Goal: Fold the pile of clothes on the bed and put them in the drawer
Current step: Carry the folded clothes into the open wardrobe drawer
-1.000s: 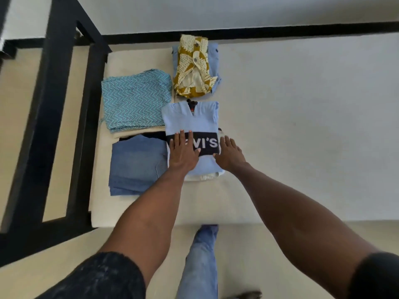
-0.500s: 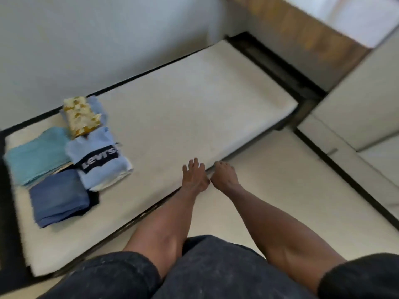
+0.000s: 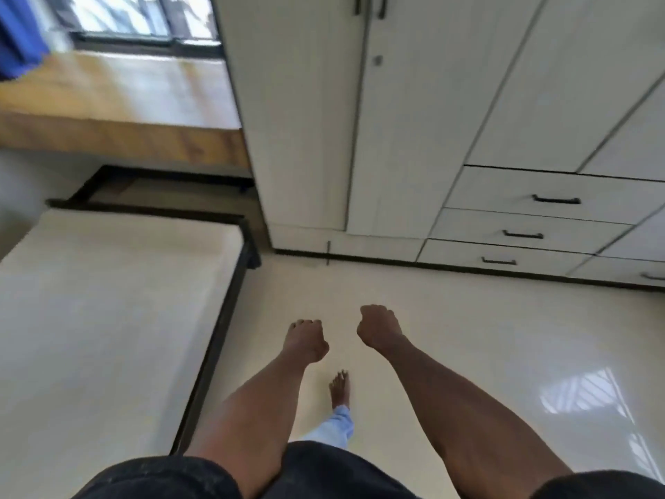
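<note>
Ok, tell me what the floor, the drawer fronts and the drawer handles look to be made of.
Floor: likely polished tile or stone, glossy cream; it mirrors a bright window patch.
Drawer fronts: probably laminated or painted board, smooth white with a soft sheen; no grain shows.
Drawer handles: thin dark bars, seemingly black metal, though blur leaves that open.

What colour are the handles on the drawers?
Black handles on white drawers, seen in the head view.

Bright daylight; window [image 3: 118, 16] motion-blurred; glare patch on floor [image 3: 590, 394].
</note>
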Available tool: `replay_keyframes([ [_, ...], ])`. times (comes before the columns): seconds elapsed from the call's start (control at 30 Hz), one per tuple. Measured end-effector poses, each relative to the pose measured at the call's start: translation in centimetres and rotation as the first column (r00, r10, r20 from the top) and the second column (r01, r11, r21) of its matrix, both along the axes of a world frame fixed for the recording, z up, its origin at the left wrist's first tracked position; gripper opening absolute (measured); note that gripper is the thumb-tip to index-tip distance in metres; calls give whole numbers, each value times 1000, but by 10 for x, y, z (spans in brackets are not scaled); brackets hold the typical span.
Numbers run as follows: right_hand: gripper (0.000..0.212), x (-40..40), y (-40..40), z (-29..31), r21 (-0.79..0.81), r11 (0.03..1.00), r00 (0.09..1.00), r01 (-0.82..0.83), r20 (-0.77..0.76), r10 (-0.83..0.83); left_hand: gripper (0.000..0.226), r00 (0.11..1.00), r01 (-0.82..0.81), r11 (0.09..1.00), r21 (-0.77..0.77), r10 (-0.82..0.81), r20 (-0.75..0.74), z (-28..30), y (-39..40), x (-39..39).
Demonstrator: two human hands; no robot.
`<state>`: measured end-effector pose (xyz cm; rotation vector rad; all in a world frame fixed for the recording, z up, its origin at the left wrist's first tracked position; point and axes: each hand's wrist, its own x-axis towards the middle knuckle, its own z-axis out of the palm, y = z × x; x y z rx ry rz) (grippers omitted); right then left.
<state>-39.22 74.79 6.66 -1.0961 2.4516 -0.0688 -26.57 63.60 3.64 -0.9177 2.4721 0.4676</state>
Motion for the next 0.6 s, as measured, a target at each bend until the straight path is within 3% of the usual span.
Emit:
replay_keyframes([
  [0.17,25,-138,26,-3,35,980,981,194,-7,-194,42,981,192,981,6,-192,19,-7,-8,-159],
  [0.37,22,-300,56,32,-23,897,896,440,-46,-441,40,921,375,927,-11,-374,-109,22,-3,-362],
  [0.6,23,-446,106,27,-18,845,842,535,-74,-535,41,879,466,885,-12,-465,-110,17,29,-519],
])
